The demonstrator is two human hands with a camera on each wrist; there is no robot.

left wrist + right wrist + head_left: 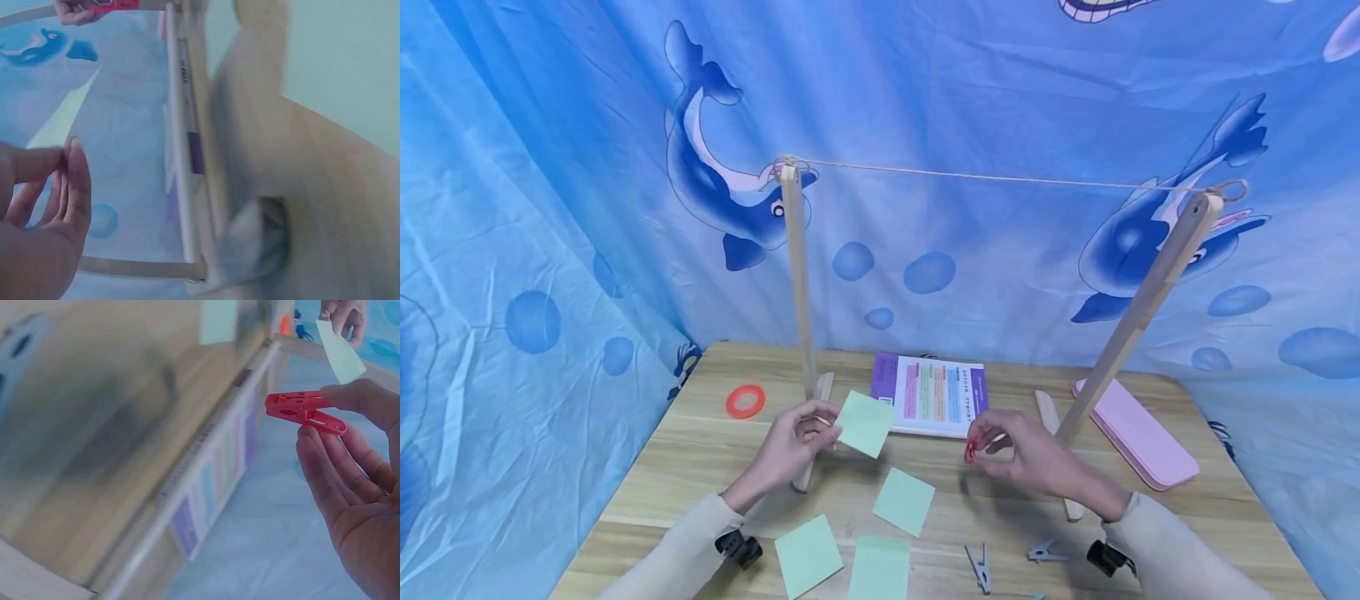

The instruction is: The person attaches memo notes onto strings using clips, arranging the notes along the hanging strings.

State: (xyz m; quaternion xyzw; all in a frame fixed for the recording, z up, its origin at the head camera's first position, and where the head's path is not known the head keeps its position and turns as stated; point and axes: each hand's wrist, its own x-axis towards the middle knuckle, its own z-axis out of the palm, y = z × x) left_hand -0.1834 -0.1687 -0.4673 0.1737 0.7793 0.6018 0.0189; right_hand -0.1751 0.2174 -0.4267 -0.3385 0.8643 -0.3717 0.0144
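Observation:
My left hand (805, 435) pinches a pale green sticky note (865, 423) by its edge, raised over the table near the left wooden post (798, 275). Between the thumb and fingers of my right hand (1028, 450) is a red clothespin (305, 411), held in front of the book's right end. A string (970, 175) runs between the tops of the two posts, well above both hands. More green notes lie below my hands: one loose note (904, 502), another (809, 557) to its left, and a third (880, 568) at the front.
Two grey-blue clothespins (980, 570) lie at the front right. A book (936, 397) lies at the back between the posts. A pink case (1138, 433) sits beyond the right post (1138, 321), and a red tape roll (745, 402) at the left.

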